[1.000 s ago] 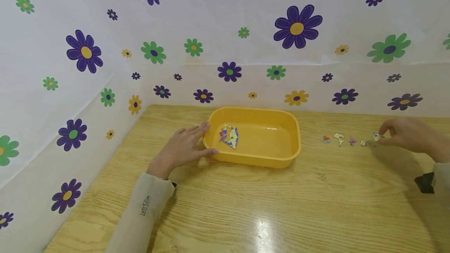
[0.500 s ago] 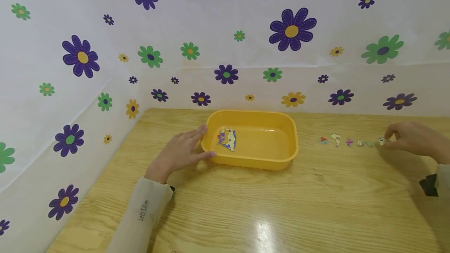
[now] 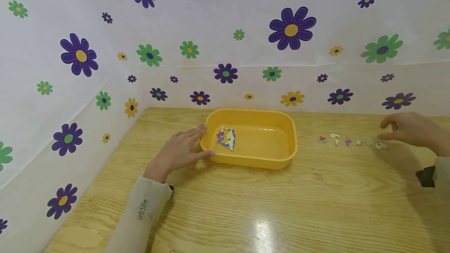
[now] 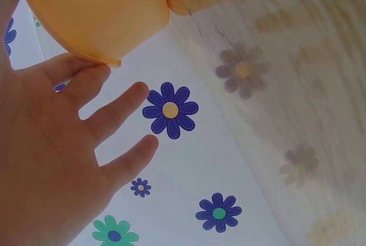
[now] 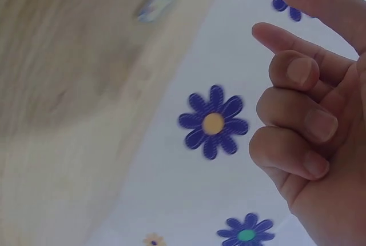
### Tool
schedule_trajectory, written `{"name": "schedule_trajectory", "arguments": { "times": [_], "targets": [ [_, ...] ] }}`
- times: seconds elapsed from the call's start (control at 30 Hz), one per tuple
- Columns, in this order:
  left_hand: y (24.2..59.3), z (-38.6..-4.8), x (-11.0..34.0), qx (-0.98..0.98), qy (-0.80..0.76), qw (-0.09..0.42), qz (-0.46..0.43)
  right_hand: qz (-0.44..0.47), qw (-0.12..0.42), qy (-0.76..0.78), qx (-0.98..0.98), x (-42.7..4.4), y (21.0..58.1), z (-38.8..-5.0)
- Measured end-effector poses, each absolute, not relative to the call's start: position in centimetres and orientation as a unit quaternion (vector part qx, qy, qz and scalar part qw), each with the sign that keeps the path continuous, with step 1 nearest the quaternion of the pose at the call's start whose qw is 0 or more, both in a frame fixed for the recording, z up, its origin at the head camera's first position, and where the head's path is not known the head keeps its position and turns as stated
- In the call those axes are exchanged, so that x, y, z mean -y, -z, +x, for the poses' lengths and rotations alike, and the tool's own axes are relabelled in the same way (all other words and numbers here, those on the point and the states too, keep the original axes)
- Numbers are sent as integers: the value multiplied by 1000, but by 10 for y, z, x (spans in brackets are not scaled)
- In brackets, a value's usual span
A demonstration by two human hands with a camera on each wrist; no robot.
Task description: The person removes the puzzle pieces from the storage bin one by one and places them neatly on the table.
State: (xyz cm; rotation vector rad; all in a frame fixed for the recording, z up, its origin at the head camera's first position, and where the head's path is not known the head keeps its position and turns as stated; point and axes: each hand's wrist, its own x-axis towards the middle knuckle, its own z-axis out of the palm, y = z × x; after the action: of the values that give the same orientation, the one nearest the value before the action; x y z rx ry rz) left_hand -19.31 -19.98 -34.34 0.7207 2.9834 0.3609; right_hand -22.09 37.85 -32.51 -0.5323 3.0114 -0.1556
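pieces [image 3: 348, 141], small, flat and bright-coloured, lie in a row on the pale brown wooden table [image 3: 225, 198], right of the yellow plastic tub with round corners [image 3: 253, 161]. the right hand [image 3: 415, 131] holds nothing near the row's right end, its thumb and pointing finger spread and its other fingers bent. the left hand [image 3: 179, 151] has mostly straight fingers touching the tub's left end. a cream, blue and pink flat shape [image 3: 230, 139] lies inside, near that end.
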Motion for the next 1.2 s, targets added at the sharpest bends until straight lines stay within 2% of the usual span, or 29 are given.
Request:
{"name": "schedule_trajectory", "arguments": {
  "times": [0.3, 0.8, 1.2],
  "targets": [
    [344, -194, 201, -964, -115, 21, 239, -189, 32, 77, -978, -341, 309, -230],
    [343, -194, 200, -965, -111, 23, 238, -264, -13, 139, -954, -276, 290, -252],
    [342, -193, 199, -965, -112, 26, 237, -292, -10, 194, -937, -230, 285, -260]
  ]
}}
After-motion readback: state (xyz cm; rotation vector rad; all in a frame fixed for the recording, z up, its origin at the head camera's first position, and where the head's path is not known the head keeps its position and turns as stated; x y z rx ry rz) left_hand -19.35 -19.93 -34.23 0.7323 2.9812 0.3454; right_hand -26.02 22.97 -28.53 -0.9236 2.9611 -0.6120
